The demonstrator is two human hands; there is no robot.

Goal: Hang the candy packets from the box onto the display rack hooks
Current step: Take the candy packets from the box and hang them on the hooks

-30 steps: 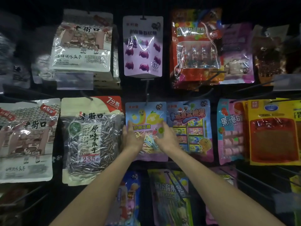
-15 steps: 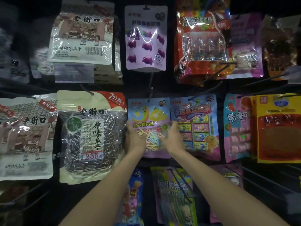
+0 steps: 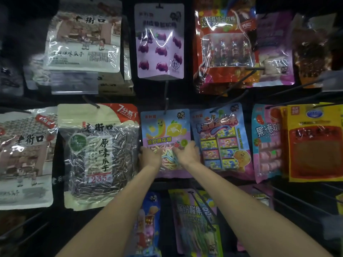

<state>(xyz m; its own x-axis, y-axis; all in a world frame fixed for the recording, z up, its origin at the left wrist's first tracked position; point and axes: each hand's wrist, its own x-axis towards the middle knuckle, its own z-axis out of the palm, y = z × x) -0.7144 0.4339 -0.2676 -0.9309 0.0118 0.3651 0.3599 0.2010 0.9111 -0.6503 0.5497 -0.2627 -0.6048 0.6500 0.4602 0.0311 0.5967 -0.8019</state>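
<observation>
At the centre of the frame my left hand [image 3: 149, 157] grips the left edge of the candy packet [image 3: 165, 130], and my right hand [image 3: 187, 153] pinches its right edge, fingers curled over it. The packet's top meets a dark hook [image 3: 166, 102]; a sunflower seed bag [image 3: 98, 156] hangs left of it, a blue packet [image 3: 220, 141] right

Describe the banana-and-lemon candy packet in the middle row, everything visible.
The candy packet is a glossy plastic pouch, blue on top and pink below, printed with a banana, a lemon and yellow lettering. Pastel candy strips show through its lower window. It sits upright, its top meeting a dark hook. The left hand and right hand grip its side edges.
</observation>
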